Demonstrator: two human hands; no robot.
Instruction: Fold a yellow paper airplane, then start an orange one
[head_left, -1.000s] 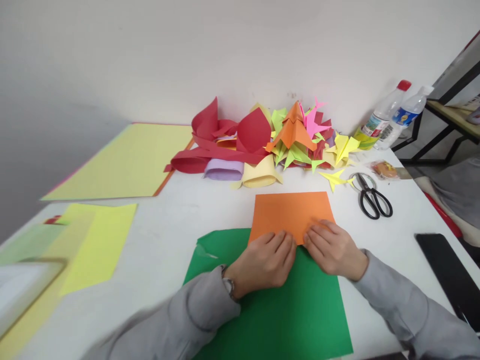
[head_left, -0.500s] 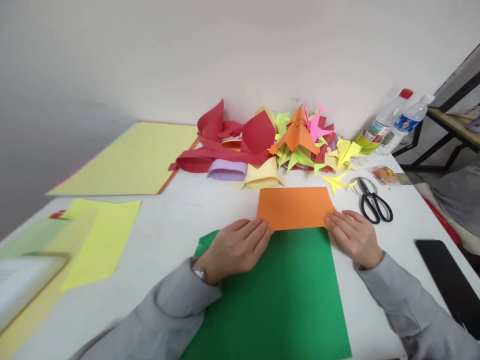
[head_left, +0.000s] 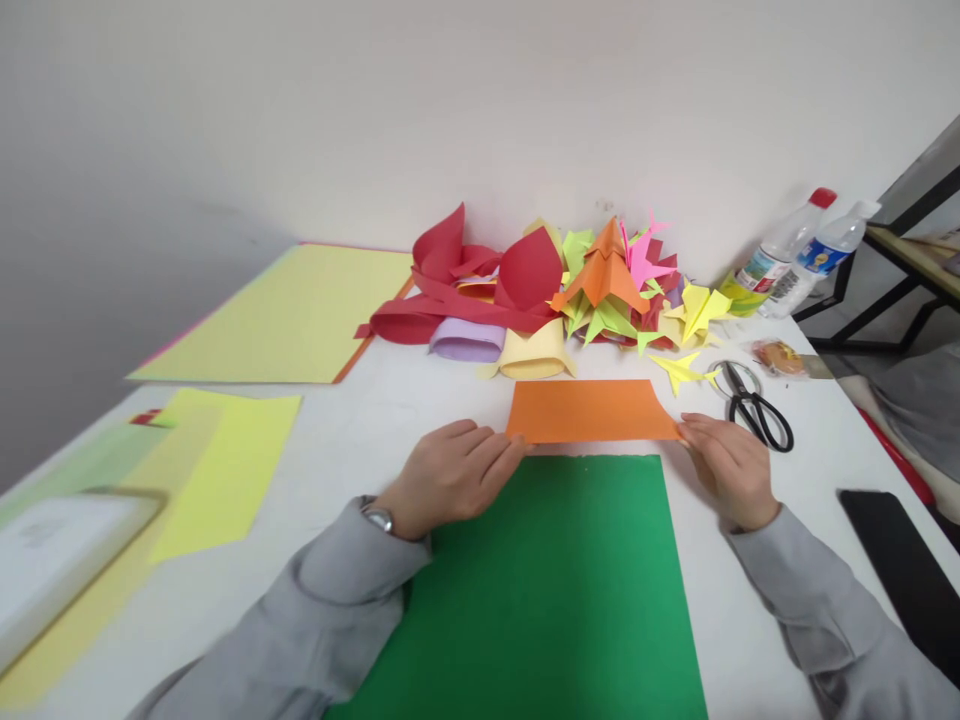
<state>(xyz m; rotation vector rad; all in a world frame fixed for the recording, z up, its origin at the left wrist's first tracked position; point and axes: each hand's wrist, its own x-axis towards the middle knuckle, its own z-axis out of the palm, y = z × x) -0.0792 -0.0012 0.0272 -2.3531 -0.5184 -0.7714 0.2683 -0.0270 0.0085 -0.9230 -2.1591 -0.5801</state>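
An orange sheet of paper is held by its two near corners, just beyond the far edge of a large green sheet. My left hand pinches the near left corner, thumb and fingers closed on it. At the near right corner, my right hand grips the paper between thumb and fingers. The near edge of the orange sheet looks slightly lifted from the white table. Under my left forearm lies the left part of the green sheet, partly hidden.
Red paper loops, folded paper planes and curled paper rings lie along the wall. Black-handled scissors, a phone and two bottles are at right. Yellow sheets and a white box are at left.
My right hand has moved outward to the right, pulling its corner of the orange sheet with it. The sheet's near edge has come away from the green sheet, leaving a gap.
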